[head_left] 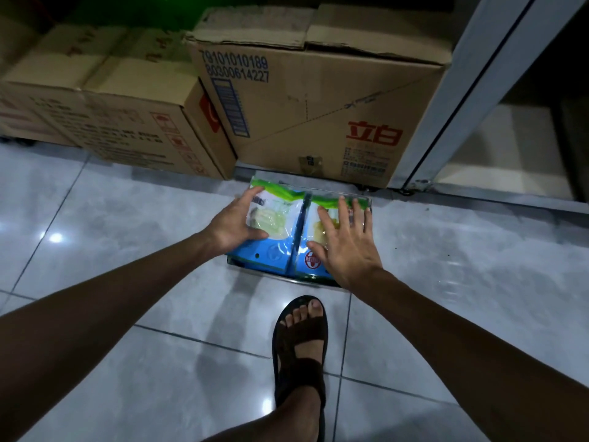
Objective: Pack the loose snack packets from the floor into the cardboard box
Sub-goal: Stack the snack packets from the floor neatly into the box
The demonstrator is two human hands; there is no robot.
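Two blue, green and white snack packets [280,237] lie side by side in a low stack on the tiled floor, just in front of a big cardboard box [318,100] with red characters. My left hand [234,223] grips the left edge of the left packet, thumb on top. On the right packet rests my right hand [345,240], fingers spread flat. More packets may lie underneath; only their edges show.
A second closed cardboard box [127,116] stands to the left of the big one. A pale door frame [471,100] rises at the right. My sandalled foot [301,349] stands on the grey tiles just behind the packets.
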